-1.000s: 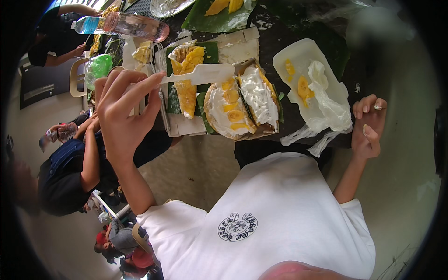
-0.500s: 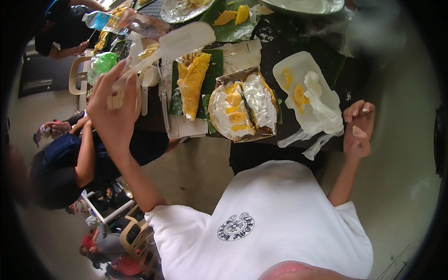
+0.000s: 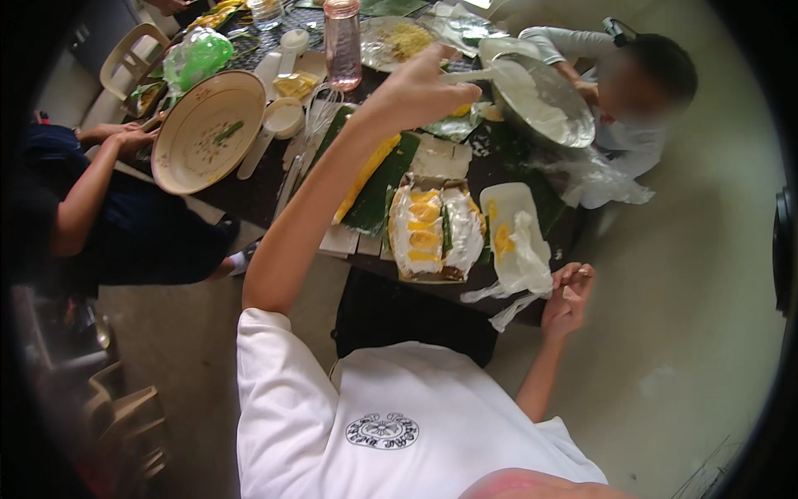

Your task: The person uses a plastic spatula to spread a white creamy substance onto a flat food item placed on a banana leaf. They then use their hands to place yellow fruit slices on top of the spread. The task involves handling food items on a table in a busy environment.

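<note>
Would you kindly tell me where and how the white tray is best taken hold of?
I would take the white tray by the far part of its right rim, coming from the right. That edge looks bare, while the plastic bag drapes over the near end and the cardboard box crowds the left side. The right hand is close by.

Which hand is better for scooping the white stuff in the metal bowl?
Probably the left hand: it holds the white spatula toward the metal bowl. The right hand is farther away, beside the plastic bag.
</note>
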A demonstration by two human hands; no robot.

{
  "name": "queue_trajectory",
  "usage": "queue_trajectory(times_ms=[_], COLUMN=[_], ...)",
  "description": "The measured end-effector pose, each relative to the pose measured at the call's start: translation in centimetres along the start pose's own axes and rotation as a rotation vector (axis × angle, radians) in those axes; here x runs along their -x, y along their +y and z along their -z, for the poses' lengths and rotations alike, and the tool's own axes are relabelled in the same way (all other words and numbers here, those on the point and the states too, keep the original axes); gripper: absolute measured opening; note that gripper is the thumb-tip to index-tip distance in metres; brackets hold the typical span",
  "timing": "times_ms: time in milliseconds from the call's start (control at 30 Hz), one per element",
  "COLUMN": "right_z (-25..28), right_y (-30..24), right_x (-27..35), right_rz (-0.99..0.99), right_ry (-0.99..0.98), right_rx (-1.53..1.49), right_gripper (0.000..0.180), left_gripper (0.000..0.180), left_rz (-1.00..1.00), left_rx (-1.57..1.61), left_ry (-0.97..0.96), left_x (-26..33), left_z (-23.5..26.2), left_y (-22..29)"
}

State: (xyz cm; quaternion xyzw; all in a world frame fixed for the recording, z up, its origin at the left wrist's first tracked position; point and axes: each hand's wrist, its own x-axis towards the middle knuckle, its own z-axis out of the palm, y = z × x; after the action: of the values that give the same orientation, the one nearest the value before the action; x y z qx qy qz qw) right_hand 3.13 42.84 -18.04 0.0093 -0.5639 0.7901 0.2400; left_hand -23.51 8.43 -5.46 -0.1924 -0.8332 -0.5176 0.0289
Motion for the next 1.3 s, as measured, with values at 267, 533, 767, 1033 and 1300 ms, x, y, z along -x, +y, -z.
queue_trajectory(times_ms=[267,533,767,1033,1300], right_z=[-0.9,-1.7,-1.6,-1.0,-0.9], right_y=[-0.2,-0.3,-0.6,-0.8,-1.0], right_x=[0.4,0.2,-0.2,0.2,0.2], right_rz=[-0.013,-0.041,-0.033,-0.031,0.003], right_ry=[0.082,0.12,0.101,0.102,0.074], right_rx=[0.019,0.04,-0.009,-0.052,-0.116], right_gripper=[0.045,0.048,0.047,0.046,0.04], left_gripper=[0.07,0.07,0.072,0.088,0.077], left_rz=[-0.041,0.058,0.118,0.204,-0.043], left_rx=[0.054,0.194,0.032,-0.07,-0.495], left_ry=[-0.033,-0.058,-0.104,-0.15,-0.035], left_x=[-2.9,-4.5,-5.8,-6.2,-7.4], left_z=[-1.8,-1.7,-2.6,-3.9,-5.1], left_y=[2.4,0.9,1.8,5.3,5.2])
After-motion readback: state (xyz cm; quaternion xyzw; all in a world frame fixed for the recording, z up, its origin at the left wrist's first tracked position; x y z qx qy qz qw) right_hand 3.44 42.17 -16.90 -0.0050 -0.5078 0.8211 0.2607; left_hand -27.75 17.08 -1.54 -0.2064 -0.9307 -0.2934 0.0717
